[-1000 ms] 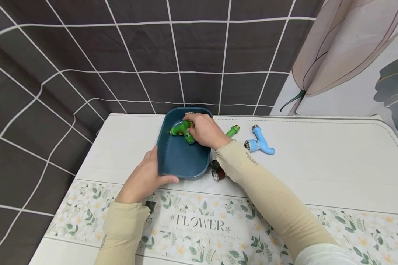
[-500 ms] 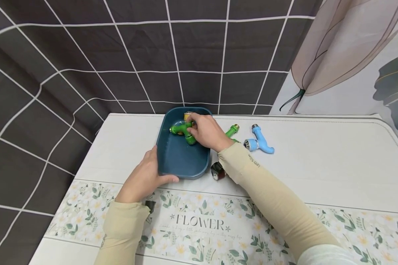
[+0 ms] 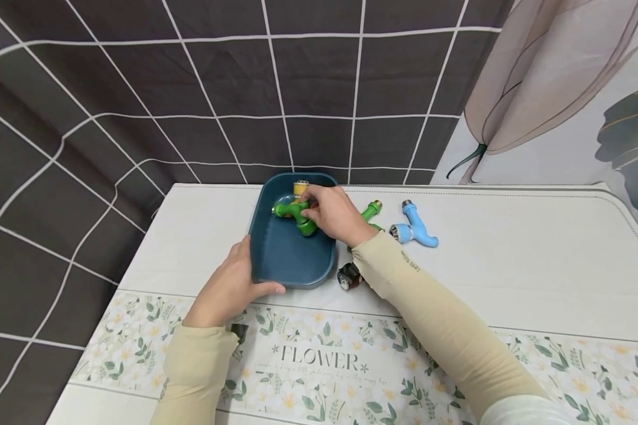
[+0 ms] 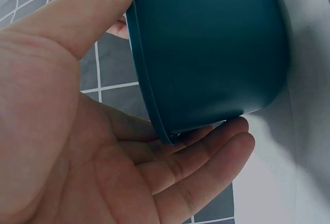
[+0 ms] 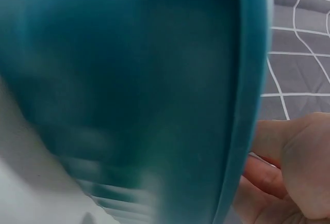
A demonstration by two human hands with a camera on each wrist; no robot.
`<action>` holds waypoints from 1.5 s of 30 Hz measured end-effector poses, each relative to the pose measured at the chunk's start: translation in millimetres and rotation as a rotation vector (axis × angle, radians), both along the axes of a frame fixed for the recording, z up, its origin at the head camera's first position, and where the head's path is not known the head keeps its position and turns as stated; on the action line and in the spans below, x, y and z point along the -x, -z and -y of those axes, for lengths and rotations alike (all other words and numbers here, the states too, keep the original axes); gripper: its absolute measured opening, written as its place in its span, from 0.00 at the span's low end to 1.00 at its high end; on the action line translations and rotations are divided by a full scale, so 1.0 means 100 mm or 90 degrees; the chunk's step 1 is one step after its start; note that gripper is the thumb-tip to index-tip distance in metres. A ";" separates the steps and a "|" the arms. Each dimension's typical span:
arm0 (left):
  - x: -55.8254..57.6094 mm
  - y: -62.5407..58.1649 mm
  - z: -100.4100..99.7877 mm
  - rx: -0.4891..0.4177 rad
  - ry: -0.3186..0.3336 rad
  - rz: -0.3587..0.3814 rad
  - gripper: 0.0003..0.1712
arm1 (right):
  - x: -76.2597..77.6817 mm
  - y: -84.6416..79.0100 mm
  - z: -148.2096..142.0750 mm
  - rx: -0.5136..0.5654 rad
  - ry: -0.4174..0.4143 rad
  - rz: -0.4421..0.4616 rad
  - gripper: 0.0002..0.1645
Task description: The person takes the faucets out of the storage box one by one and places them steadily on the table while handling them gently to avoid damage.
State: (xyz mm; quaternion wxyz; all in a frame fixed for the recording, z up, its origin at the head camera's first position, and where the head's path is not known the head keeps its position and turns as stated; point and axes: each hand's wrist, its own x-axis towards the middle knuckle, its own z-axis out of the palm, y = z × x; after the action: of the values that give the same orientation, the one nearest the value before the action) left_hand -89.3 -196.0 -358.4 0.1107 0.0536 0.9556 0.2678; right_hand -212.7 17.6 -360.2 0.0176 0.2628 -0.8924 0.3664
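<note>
In the head view a dark blue plastic basin stands on the table. My left hand holds its near left corner, thumb along the front rim and fingers against the left outer wall. My right hand reaches over the right rim and pinches a green faucet inside the basin with thumb and forefinger. A yellow faucet lies behind and under it, partly covered. In the right wrist view the basin's wall hides the faucet, and part of the right hand shows beyond the rim.
Right of the basin, a second green faucet is partly hidden by the right hand, and a light blue faucet lies beyond it. A dark brown and black fitting sits under the right forearm. Dark gridded cloth hangs behind the table.
The green faucet in my right hand has turned slightly, and that hand has shifted a little right and nearer. More of the yellow faucet shows. My left hand stays at the basin's corner.
</note>
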 end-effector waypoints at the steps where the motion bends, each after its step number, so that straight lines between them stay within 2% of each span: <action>1: 0.00 0.00 0.00 -0.001 0.000 0.000 0.72 | 0.00 0.00 0.00 0.002 -0.001 0.003 0.09; 17: -0.02 0.01 0.00 -0.015 0.007 -0.014 0.71 | -0.07 0.01 -0.07 0.023 0.005 0.003 0.06; 26: -0.03 0.02 0.00 -0.014 0.004 -0.012 0.72 | -0.10 0.01 -0.11 0.012 -0.014 0.006 0.20; 36: -0.03 0.03 -0.01 -0.021 0.002 -0.013 0.72 | -0.14 0.01 -0.15 -0.019 -0.022 -0.007 0.16; 45: -0.02 0.02 -0.01 -0.015 0.002 -0.012 0.72 | -0.18 0.02 -0.16 -0.017 -0.017 -0.029 0.15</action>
State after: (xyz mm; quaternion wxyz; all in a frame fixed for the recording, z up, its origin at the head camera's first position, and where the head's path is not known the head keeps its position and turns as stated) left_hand -87.3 -195.5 -360.2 0.1014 0.0594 0.9533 0.2782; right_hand -194.7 33.7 -361.7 0.0293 0.2829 -0.8931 0.3486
